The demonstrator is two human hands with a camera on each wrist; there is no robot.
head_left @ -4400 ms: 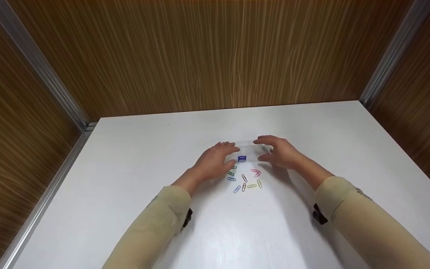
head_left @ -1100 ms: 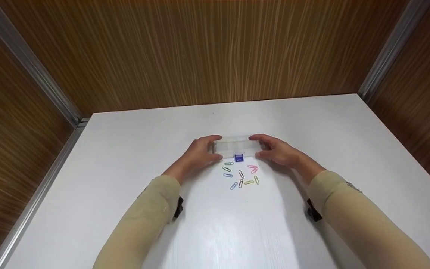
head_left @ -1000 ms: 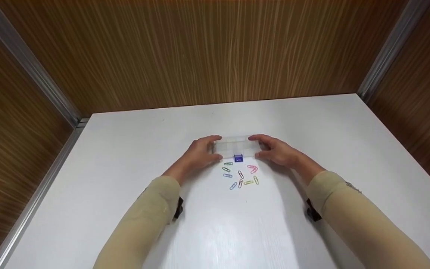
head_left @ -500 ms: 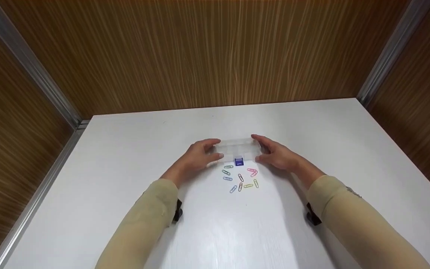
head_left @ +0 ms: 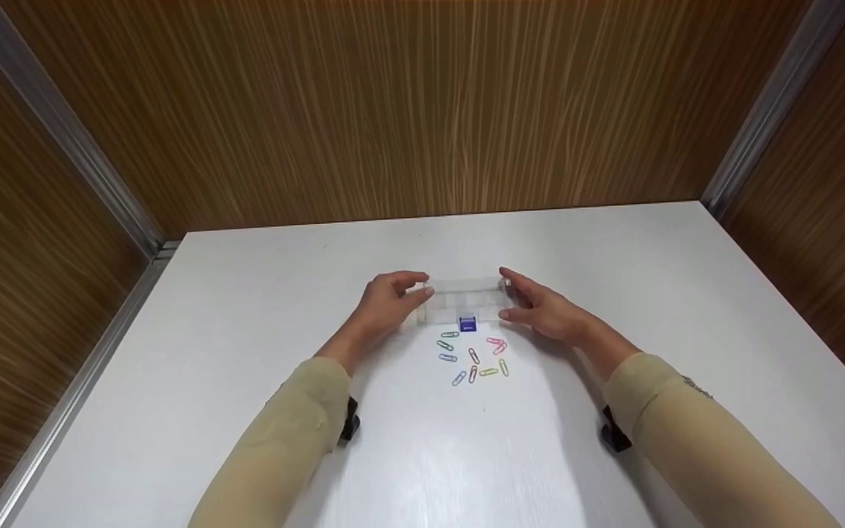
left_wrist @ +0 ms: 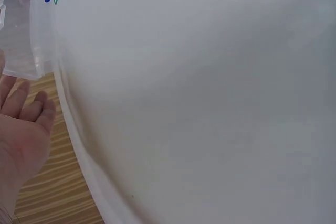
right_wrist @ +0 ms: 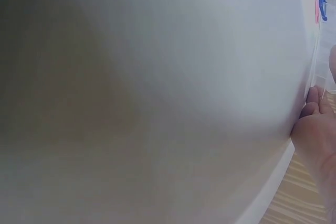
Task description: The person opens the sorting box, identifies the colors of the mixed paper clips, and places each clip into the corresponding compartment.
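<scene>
A small clear plastic box with a blue latch on its near side lies on the white table. My left hand holds its left end, fingertips at the back corner and thumb on the end. My right hand holds the right end between fingers behind and thumb in front. Several coloured paper clips lie loose just in front of the latch. In the left wrist view the clear box shows above my relaxed lower fingers. In the right wrist view only fingertips and the table show.
Wood-grain walls with metal corner strips close in the table at the back and both sides. Both beige sleeves stretch over the near half of the table. Bare white table surface lies to the right of the box.
Both hands stay at the ends of the box. My left fingers have slipped from over the lid to its left end. Box and hands sit slightly lower in the head view.
</scene>
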